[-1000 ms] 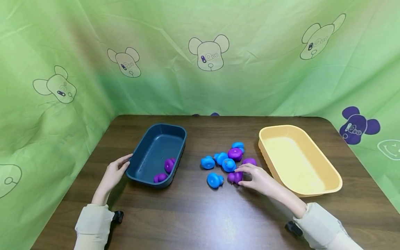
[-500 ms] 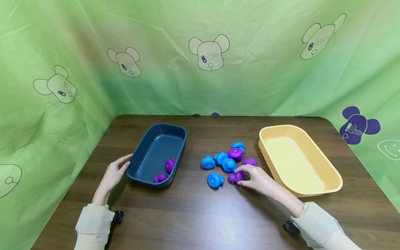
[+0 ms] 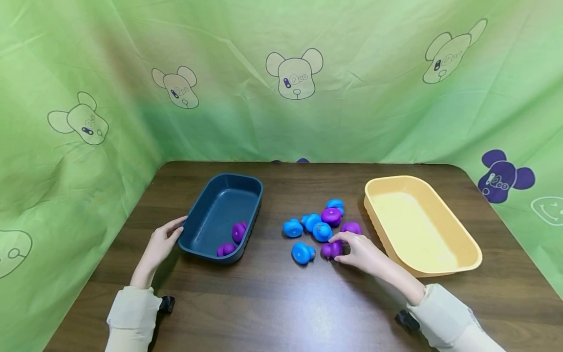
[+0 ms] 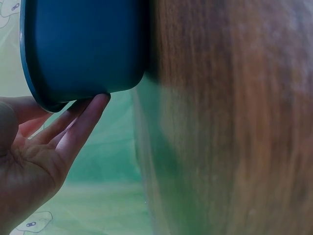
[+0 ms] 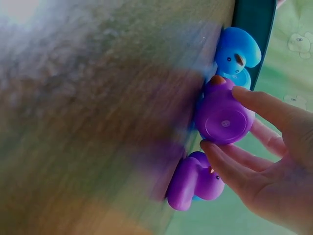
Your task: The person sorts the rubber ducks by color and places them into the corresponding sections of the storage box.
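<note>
My right hand [image 3: 362, 252] pinches a purple rubber duck [image 5: 225, 117] between thumb and fingers. This duck lies tipped on the table, its flat base turned toward the right wrist camera. Close around it are several blue rubber ducks [image 3: 303, 253] and two more purple ducks [image 3: 331, 217]. At the left, my left hand [image 3: 159, 244] touches the dark blue bin [image 4: 88, 44], with extended fingers against the outer wall and the thumb up by the rim. Two purple ducks [image 3: 226, 250] lie inside that bin, near its front right corner.
A yellow bin [image 3: 381, 234] stands on the right, just beyond my right forearm. The dark wooden table [image 3: 264, 313] carries everything. A green patterned cloth [image 3: 360, 112] hangs behind the table and along its sides.
My right wrist and forearm have shifted slightly left, and the fingers have drawn in on the purple duck. The left hand and both bins stay put.
</note>
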Tool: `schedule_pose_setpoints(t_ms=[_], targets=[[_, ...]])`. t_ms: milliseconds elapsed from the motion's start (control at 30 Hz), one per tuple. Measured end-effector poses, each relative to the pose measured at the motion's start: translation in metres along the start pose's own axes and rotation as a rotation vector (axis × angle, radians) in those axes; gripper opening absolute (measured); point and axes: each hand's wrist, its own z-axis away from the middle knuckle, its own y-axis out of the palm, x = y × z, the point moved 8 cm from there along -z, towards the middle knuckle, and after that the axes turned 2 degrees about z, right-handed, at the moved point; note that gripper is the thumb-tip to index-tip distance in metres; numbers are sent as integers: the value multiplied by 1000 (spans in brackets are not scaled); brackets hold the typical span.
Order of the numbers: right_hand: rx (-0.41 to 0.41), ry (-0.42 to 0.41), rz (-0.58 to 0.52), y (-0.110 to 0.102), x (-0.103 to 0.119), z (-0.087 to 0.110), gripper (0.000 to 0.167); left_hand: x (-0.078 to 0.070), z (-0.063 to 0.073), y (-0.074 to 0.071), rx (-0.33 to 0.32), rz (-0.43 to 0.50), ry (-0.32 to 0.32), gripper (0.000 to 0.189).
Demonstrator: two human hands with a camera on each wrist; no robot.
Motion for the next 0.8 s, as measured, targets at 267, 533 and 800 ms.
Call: schedule_pose_setpoints(t_ms=[267, 533, 800], targets=[[18, -10, -30, -2, 6, 1, 34, 0, 0, 0, 0, -5, -4, 31], [8, -29, -43, -7, 15, 0, 37, 1, 1, 1, 10, -7, 0, 32], [-9, -49, -68, -10, 20, -3, 36, 0, 0, 0, -4, -11, 6, 31]])
